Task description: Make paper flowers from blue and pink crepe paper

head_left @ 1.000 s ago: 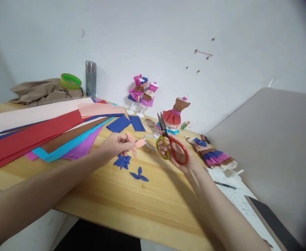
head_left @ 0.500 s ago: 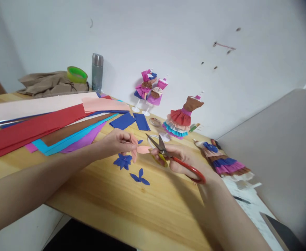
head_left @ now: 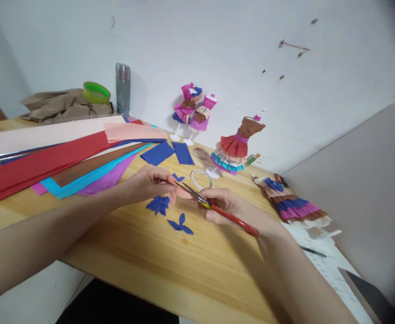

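Observation:
My left hand (head_left: 153,181) pinches a peach paper petal piece (head_left: 183,193) between thumb and fingers, above the table. My right hand (head_left: 222,201) grips scissors (head_left: 233,219) with a red handle and some yellow near the pivot. The blades point left, seen almost edge-on, with their tips at the peach paper near my left fingers. Whether they touch it I cannot tell. Below my left hand lies a layered blue paper flower (head_left: 159,205). A three-petal blue paper piece (head_left: 181,224) rests nearer me, and another blue piece (head_left: 177,177) lies just behind the hand.
Folded coloured paper strips (head_left: 49,164) cover the left side. Behind the hands are blue paper rectangles (head_left: 157,153) and a white tape roll (head_left: 212,181). Small dressed mannequins (head_left: 241,144) stand along the wall, near a flask (head_left: 123,92). A paper dress (head_left: 292,204) lies at right.
The scissors have swung left and turned, so their tips now reach the peach paper; the blades, spread before, now look nearly together. My left hand still pinches the paper. The view has shifted slightly.

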Tool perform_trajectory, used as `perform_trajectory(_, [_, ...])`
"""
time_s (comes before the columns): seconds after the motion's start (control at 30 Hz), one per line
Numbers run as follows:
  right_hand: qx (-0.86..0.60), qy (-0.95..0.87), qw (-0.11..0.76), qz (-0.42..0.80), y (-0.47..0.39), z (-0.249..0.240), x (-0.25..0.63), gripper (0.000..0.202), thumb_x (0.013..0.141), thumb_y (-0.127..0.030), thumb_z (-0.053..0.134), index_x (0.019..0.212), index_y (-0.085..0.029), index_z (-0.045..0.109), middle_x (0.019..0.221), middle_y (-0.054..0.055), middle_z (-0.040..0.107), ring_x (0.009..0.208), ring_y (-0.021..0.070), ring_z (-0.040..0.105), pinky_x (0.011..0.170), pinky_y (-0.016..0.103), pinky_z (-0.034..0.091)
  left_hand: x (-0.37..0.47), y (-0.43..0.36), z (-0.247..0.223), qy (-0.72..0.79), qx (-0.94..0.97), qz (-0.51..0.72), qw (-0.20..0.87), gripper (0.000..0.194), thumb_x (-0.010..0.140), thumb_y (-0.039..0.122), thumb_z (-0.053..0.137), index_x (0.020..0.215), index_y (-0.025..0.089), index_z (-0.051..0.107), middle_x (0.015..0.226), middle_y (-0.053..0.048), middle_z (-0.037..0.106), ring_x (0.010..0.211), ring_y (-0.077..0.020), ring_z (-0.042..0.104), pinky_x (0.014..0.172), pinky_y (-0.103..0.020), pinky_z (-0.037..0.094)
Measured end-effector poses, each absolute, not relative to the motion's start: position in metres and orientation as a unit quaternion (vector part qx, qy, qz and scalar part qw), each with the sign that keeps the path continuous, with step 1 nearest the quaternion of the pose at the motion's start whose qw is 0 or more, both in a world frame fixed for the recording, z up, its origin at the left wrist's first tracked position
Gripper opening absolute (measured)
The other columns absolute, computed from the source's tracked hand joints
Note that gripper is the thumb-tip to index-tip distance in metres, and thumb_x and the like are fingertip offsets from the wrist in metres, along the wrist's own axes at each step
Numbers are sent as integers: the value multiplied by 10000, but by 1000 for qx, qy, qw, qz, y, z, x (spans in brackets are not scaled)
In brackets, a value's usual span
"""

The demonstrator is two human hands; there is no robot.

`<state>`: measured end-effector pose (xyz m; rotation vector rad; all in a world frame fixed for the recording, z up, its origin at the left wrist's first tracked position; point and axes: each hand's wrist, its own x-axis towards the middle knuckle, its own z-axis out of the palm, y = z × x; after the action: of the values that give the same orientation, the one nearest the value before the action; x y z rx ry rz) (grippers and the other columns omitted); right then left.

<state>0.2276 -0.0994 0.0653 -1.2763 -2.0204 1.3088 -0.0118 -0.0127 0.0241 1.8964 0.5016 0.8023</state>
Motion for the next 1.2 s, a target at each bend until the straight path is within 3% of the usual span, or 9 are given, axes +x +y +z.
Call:
perform_trajectory(0.17, [-451, -715, 196, 498, -101, 68, 223, 451, 756, -582, 712, 912, -167, 630, 747, -24, 457, 654, 110, 351, 577, 243, 297, -12, -15, 28, 204, 835, 320, 399, 242, 820, 228, 612, 636, 177, 762, 641, -31, 716, 573, -118, 608, 554, -196, 462])
perform_trajectory(0.37, [-454, -713, 208, 492, -100, 61, 219, 442, 749, -597, 710, 863, -183, 606, 703, -37, 395, 633, 106, 317, 542, 236, 273, -9, -15, 20, 200, 848, 328, 366, 238, 808, 212, 628, 606, 194, 754, 611, -24, 692, 557, -115, 589, 550, -205, 447])
perform_trajectory(0.57, [-441, -706, 233, 503, -96, 52, 218, 495, 712, -628, 733, 874, -168, 650, 693, -35, 446, 610, 88, 318, 519, 218, 274, -8, -14, 16, 193, 851, 314, 374, 265, 819, 194, 617, 582, 170, 733, 699, -60, 739, 612, -144, 648, 528, -218, 427])
perform_trajectory(0.87, [-454, -699, 252, 491, -102, 59, 216, 543, 717, -671, 703, 868, -152, 646, 642, -58, 375, 547, 67, 273, 512, 221, 263, -10, -16, 22, 211, 848, 300, 383, 229, 813, 180, 622, 634, 154, 764, 673, -55, 725, 591, -136, 631, 525, -210, 418])
perform_trajectory(1.0, [-426, -732, 209, 489, -105, 67, 221, 566, 755, -698, 645, 935, -162, 628, 699, -35, 407, 597, 93, 321, 525, 232, 273, -10, -16, 22, 219, 839, 313, 388, 212, 800, 182, 645, 625, 162, 762, 638, -41, 704, 540, -115, 587, 490, -204, 389])
perform_trajectory(1.2, [-442, -748, 169, 464, -101, 66, 232, 591, 769, -724, 610, 926, -154, 621, 724, -23, 426, 628, 108, 349, 552, 248, 285, -9, -18, 27, 214, 798, 306, 473, 225, 817, 213, 631, 637, 163, 755, 665, -40, 737, 590, -123, 652, 561, -191, 490])
